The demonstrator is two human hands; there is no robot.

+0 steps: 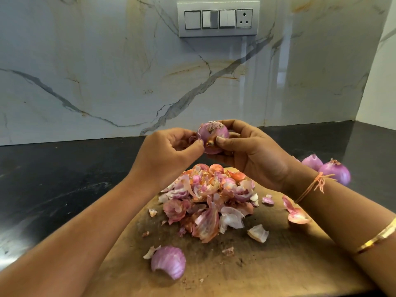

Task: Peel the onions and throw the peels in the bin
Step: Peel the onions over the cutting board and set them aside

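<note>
Board [278, 264] centre: peel pile [210, 198]; left hand [171, 156], right hand [254, 160] grip onion [212, 133] above far edge.

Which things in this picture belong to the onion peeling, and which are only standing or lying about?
Belong to the job: onion, held by right hand and pinched by left hand; pile of peels; wooden board; other onions at the right on the counter.
Just there: switch panel; marble wall.
</note>
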